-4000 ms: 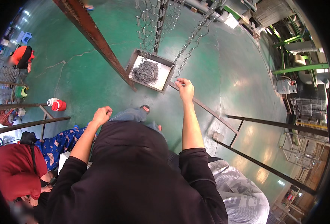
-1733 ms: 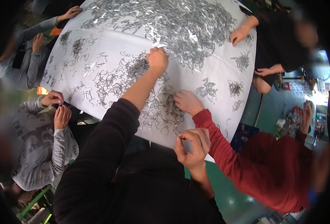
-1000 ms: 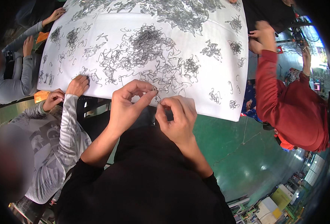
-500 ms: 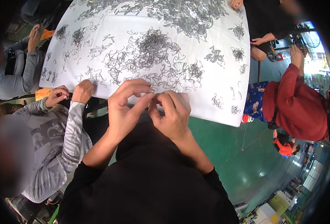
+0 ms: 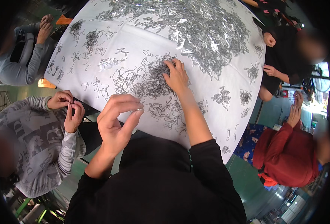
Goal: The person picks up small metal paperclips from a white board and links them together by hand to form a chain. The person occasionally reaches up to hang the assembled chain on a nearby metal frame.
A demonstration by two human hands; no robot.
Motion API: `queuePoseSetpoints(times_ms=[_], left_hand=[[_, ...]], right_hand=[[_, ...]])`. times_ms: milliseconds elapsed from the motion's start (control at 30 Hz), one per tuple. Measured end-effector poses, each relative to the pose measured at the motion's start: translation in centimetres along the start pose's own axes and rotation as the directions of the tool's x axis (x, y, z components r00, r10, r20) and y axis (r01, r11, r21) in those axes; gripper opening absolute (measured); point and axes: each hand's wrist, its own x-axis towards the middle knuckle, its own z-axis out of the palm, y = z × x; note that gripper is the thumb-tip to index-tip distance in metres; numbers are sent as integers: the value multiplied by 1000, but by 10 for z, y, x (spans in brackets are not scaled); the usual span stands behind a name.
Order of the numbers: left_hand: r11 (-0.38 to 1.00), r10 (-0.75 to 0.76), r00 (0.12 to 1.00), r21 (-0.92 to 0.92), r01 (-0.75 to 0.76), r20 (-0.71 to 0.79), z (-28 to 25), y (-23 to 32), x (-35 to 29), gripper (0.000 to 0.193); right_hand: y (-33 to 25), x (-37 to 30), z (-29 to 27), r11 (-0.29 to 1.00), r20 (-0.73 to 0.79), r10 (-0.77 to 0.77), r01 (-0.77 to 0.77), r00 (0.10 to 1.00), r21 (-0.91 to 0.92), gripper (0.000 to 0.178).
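Near the table's front edge my left hand (image 5: pixel 116 121) pinches a small pale strip-like piece (image 5: pixel 138 109) between thumb and fingertips. My right hand (image 5: pixel 177 77) reaches forward over a dark pile of thin curved wire hooks (image 5: pixel 158 76). Its thumb and fingers are apart, with the fingertips at the pile; nothing held shows between them. More loose hooks (image 5: pixel 159 111) lie scattered between my two hands and along the near side of the white tabletop (image 5: pixel 213 128).
A broad heap of small dark and shiny strips (image 5: pixel 213 33) covers the far side. Smaller clusters of strips (image 5: pixel 221 98) and hooks (image 5: pixel 92 39) lie around. Co-workers sit on both sides; a patterned grey sleeve (image 5: pixel 69 149) is close on my left, a red sleeve (image 5: pixel 280 143) on the right.
My hands were together at the table's edge and are now apart. The right has gone forward onto the hook pile; the left has moved slightly left and down. The view has shifted too.
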Motion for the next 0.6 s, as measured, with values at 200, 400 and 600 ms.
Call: queuePoseSetpoints(times_ms=[200,400,600], left_hand=[[998,-57,995,22,59,-82,-8,-8,11,16],[996,-84,993,13,86,-82,-8,-19,14,16],[997,-71,996,-9,71,-61,-8,-24,19,16]], right_hand=[[-1,37,11,865,331,131,-272,934,423,25],[17,56,0,839,412,300,-444,860,314,28],[-8,17,-6,990,390,106,-60,915,-128,26]])
